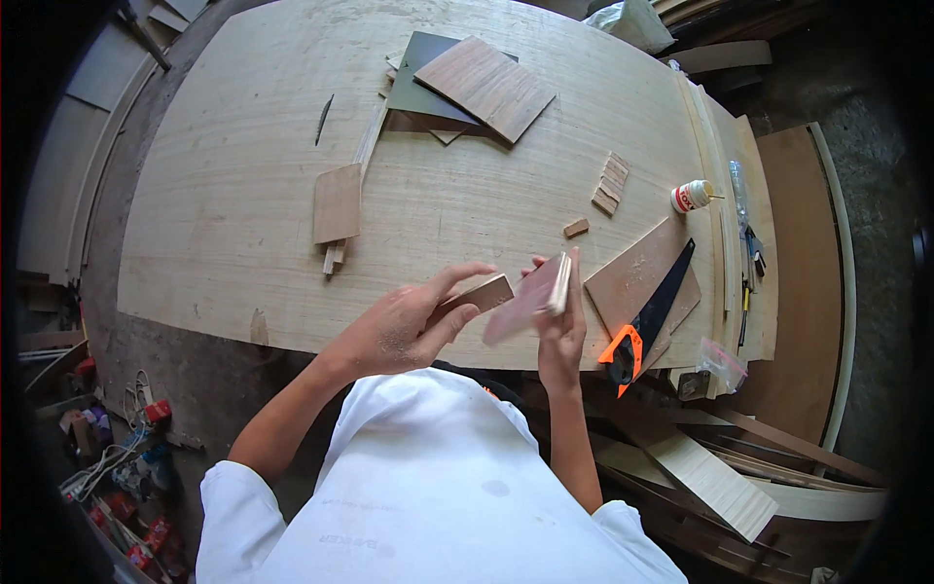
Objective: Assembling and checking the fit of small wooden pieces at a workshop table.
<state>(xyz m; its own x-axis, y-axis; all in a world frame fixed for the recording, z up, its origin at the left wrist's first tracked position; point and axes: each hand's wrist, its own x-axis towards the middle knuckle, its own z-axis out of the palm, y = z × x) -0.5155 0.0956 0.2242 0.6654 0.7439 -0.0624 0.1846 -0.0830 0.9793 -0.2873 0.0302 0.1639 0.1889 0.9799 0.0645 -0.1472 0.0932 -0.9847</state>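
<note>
Just above the near edge of the table, my left hand (389,326) is closed around a small flat wooden block (479,297), thumb below and fingers above. Pale dust clings to its skin. My right hand (561,355) grips a pinkish-brown plywood piece (530,300) with a pale, layered edge; its near corner is smeared by motion. The two pieces are close together, and whether they touch I cannot tell. Right of my right hand, an orange-handled handsaw (628,352) lies over a dusty wooden board (632,268). A small wood block (576,228) rests beyond that hand.
Stacked panels (486,88) lie at the table's far middle. A small board (338,204) sits on strips at left. Several small blocks (611,183) and a white-and-red glue bottle (692,197) stand at right, near long wooden strips (715,214). Planks (710,477) lie below the table.
</note>
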